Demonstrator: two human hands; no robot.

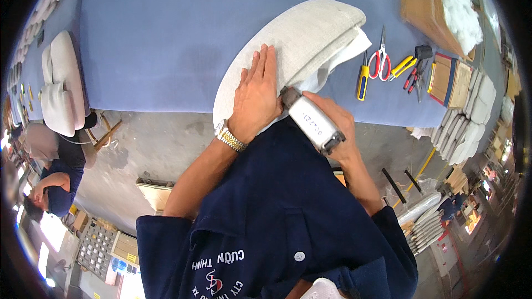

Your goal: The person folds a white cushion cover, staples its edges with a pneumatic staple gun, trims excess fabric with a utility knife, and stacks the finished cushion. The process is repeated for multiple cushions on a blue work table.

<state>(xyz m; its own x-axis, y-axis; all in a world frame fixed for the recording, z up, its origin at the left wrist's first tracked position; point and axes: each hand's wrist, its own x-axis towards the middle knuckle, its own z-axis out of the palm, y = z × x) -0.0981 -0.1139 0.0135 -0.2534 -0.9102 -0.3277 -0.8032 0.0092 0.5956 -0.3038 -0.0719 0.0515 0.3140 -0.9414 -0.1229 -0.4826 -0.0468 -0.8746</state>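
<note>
Fingers (265, 63) of the left hand (256, 97) lie flat and straight on the grey cushion (299, 39), at the near edge of the blue bench (166, 33). Right hand (332, 119) is closed around a white tool (311, 119), its tip touching the cushion edge. Scissors (380, 58) and cutters lie near, to the right.

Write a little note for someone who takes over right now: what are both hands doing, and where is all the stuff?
Left hand: flat, pressing on the grey fabric cushion lying on the blue table.
Right hand: gripping a grey handheld tool, its nose at the cushion's near edge.
White lining sticks out from under the cushion at its right end.
Nearby on the right: red scissors, yellow utility knife.
Done: cushion cover looks fitted on top.
Left: probably fastening the near edge; I cannot see how far that has got.
</note>
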